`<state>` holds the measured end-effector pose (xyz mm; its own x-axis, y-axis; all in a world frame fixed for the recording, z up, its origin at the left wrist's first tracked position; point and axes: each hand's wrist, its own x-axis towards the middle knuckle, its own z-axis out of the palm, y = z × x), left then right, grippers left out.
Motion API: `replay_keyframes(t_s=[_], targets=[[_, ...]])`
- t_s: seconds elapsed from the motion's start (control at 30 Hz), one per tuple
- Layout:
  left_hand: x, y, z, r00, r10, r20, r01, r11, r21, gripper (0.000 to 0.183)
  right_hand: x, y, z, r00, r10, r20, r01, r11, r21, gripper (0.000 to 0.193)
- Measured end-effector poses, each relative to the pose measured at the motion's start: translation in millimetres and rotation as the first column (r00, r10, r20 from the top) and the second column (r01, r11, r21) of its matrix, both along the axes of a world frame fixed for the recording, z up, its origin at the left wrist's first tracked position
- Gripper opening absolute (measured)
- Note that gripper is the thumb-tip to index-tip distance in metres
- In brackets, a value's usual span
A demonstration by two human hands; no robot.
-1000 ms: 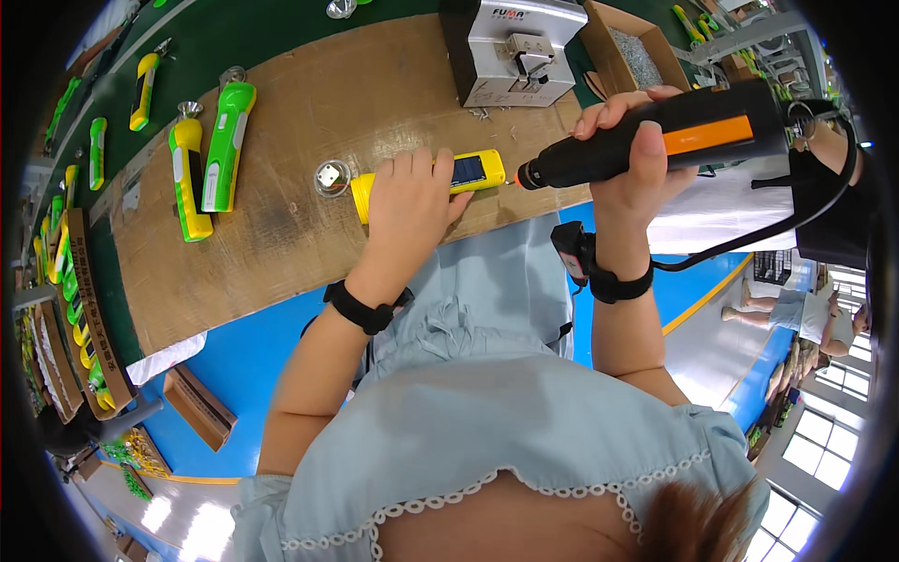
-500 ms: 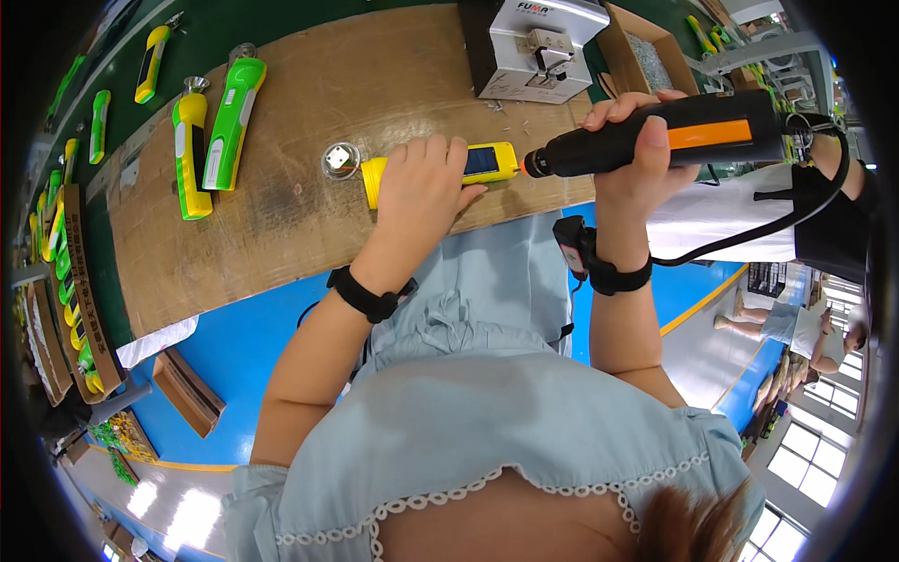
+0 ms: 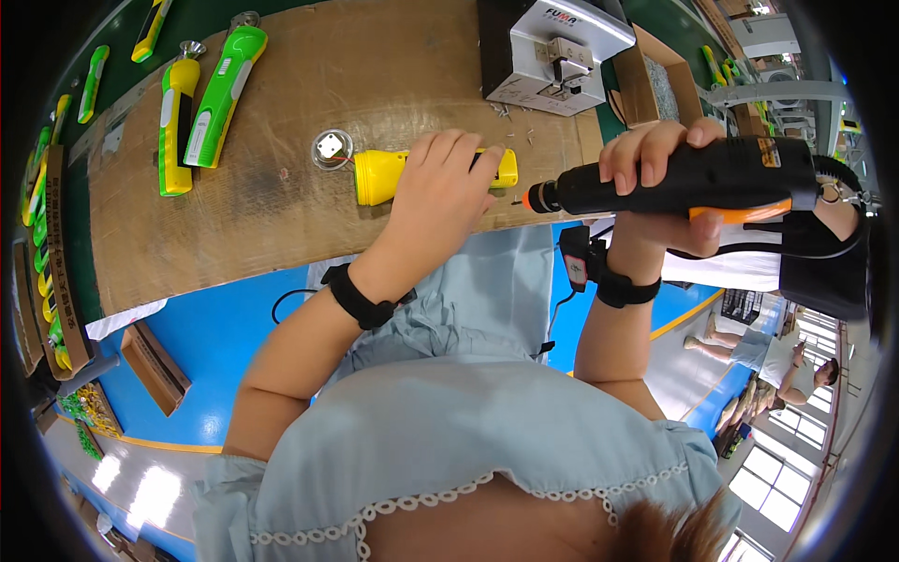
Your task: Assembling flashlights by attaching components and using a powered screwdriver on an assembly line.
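Flashlight body [image 3: 377, 178]: bright yellow, lying on its side under the left fingers, flared head poking out to their left, narrow end to their right.
Left hand [image 3: 440, 192]: fingers bent over the middle of the flashlight body, holding it down.
Lens cup [image 3: 332, 149]: clear and round, with a white LED board inside; it sits left of the left fingers, just past the flared head, with a thin wire [image 3: 349, 161] between.
Right hand [image 3: 655, 145]: fingers wrapped over the far side of the electric screwdriver [image 3: 749, 178], thumb on the near side by its orange lever.
Screwdriver bit [image 3: 516, 202]: pointing left from the right fingers, near the narrow end; contact cannot be told.
Cardboard sheet [image 3: 253, 187]: spread beneath the left fingers and the flashlight body.
Screw feeder [image 3: 538, 56]: silver front, dark side, beyond both hands' fingers, with loose screws [image 3: 501, 110] at its foot.
Cardboard box [image 3: 635, 89]: beyond the right fingers, filled with small silvery pieces.
Green flashlight [image 3: 225, 94]: well left of the left fingers and farther out, beside the yellow-and-green flashlight [image 3: 170, 131].
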<state>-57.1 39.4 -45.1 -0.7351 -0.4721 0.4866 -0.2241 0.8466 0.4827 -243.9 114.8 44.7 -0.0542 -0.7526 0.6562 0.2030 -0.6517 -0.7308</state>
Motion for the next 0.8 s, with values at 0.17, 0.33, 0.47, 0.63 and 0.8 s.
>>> replay_keyframes(t_s=[0.17, 0.33, 0.47, 0.63, 0.8], targets=[[-6.5, 1.4, -16.3, 0.998, 0.046, 0.033, -0.045, 0.999, -0.021, 0.050, -8.8, -8.8, -7.2, 1.000, -0.018, -0.016, 0.019, 0.998, 0.062, 0.059], [-6.5, 5.0, -17.7, 0.998, 0.050, 0.032, -0.048, 0.997, -0.065, 0.047, -21.2, -13.2, -13.7, 0.991, 0.109, 0.080, -0.114, 0.992, 0.051, 0.058], [-6.1, 6.0, -17.0, 0.997, 0.065, 0.030, -0.063, 0.996, -0.069, 0.047, -20.5, -16.2, -13.9, 0.984, 0.165, 0.070, -0.168, 0.985, 0.036, 0.058], [-6.8, 5.5, -19.4, 0.998, 0.069, -0.001, -0.069, 0.995, -0.070, 0.044, -14.8, -17.3, -12.1, 0.998, 0.060, 0.003, -0.060, 0.996, 0.071, 0.059], [-5.6, 5.0, -17.5, 0.999, 0.042, -0.001, -0.042, 0.994, -0.100, 0.036, -16.5, -20.0, -14.1, 1.000, -0.006, 0.023, 0.004, 0.996, 0.084, 0.057]])
